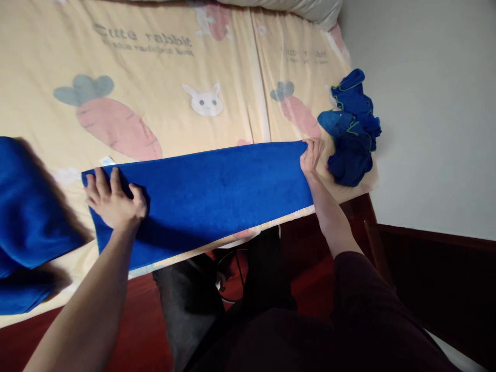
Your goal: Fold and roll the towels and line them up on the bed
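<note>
A long blue towel (217,191) lies spread flat along the near edge of the bed, a white tag showing by its far left corner. My left hand (116,199) rests palm down on its left end, fingers spread and holding nothing. At the far right corner, my right hand (311,154) has its fingers curled over the towel's edge, pinching it. Just beyond that hand sits a crumpled heap of blue cloths (351,129) with green edging.
More blue cloth (34,201) is stacked at the left. The bed sheet (163,103) has carrot and rabbit prints. A pale pillow (310,10) lies at the far edge. A white wall (426,119) borders the bed's right side, and a reddish floor (143,320) shows below.
</note>
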Tool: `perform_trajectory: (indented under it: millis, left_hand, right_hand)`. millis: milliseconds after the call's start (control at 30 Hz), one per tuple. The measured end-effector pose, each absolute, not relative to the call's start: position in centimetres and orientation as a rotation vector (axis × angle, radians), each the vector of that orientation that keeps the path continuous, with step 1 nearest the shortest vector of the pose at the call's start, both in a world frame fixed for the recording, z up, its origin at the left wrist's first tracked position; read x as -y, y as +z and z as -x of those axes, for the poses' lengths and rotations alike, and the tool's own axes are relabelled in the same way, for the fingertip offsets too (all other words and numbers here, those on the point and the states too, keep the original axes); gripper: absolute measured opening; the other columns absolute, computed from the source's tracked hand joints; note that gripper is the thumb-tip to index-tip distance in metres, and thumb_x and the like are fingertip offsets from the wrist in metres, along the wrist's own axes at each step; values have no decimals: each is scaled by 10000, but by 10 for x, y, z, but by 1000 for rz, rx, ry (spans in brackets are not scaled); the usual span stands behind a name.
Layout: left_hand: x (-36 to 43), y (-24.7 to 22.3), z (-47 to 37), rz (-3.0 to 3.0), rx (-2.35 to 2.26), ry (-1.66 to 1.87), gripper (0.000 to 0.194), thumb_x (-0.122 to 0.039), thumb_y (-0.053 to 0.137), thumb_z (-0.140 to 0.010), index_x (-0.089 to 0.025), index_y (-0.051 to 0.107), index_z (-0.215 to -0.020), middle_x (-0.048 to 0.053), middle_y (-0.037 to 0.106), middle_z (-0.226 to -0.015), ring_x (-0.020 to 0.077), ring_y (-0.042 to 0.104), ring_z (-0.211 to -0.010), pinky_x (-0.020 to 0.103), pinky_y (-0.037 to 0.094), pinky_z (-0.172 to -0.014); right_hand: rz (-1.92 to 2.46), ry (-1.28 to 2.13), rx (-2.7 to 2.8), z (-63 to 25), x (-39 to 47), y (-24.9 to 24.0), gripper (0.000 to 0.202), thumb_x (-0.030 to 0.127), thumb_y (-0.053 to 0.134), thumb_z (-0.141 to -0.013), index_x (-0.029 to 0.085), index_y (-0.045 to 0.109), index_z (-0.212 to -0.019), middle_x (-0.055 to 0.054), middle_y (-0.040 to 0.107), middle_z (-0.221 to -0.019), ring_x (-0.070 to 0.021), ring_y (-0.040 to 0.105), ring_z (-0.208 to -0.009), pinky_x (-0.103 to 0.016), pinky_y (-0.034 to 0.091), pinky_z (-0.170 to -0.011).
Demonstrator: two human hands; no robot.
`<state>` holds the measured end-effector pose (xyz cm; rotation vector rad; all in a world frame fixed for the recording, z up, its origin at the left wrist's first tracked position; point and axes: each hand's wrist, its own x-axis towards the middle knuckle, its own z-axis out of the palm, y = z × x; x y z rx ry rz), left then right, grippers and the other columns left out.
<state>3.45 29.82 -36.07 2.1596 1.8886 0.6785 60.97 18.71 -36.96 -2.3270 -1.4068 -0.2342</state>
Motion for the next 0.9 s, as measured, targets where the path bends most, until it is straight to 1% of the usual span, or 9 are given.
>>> perform_trajectory:
  millis: [133,300,467,600,767,900]
  left_hand:
    - [-299,-362,-35,-2169,-1897,668,653,-448,484,-956,-164,476,-1544,129,338,-1667,370,258,-1544,619,208,-1206]
    - [-299,-362,-36,-2178,-1905,683,665,-457,477,-943,-148,488,-1532,135,352,-1659,368,263,-1545,624,209,-1211]
    - [-298,-362,-37,-2203,-1894,696,665,-462,479,-942,-150,497,-1528,139,370,-1649,379,287,-1533,631,237,-1201]
    - [-298,-361,-38,-2208,-1909,694,674,-472,476,-936,-149,502,-1527,139,381,-1644,383,302,-1526,634,243,-1200]
    - [-298,-361,-38,-2212,-1914,687,681,-487,462,-936,-155,498,-1530,137,382,-1643,379,301,-1528,627,245,-1200]
    - [-298,-362,-39,-2205,-1935,666,688,-488,446,-937,-153,487,-1537,136,372,-1649,373,289,-1532,615,229,-1208]
  right_hand:
    - [2254,-160,1427,-614,-186,-374,533,32,306,-890,159,691,-1235,-148,605,-1260,-291,515,-1278,-571,374,-1168]
    - [2230,-147,1438,-617,-183,-376,538,61,330,-908,170,670,-1310,-139,602,-1316,-296,514,-1295,-583,360,-1182]
    - [2200,-131,1420,-618,-183,-379,521,75,322,-931,183,680,-1294,-127,624,-1294,-276,531,-1297,-559,375,-1190]
    - [2201,-105,1469,-618,-182,-377,562,41,331,-899,185,666,-1327,-109,627,-1348,-256,535,-1305,-517,389,-1192]
    - [2220,-24,1513,-615,-182,-370,592,52,358,-897,184,612,-1416,-103,613,-1424,-282,518,-1346,-578,344,-1204]
    - [2261,6,1475,-617,-186,-372,555,61,355,-913,175,641,-1374,-104,626,-1420,-287,507,-1354,-596,316,-1209]
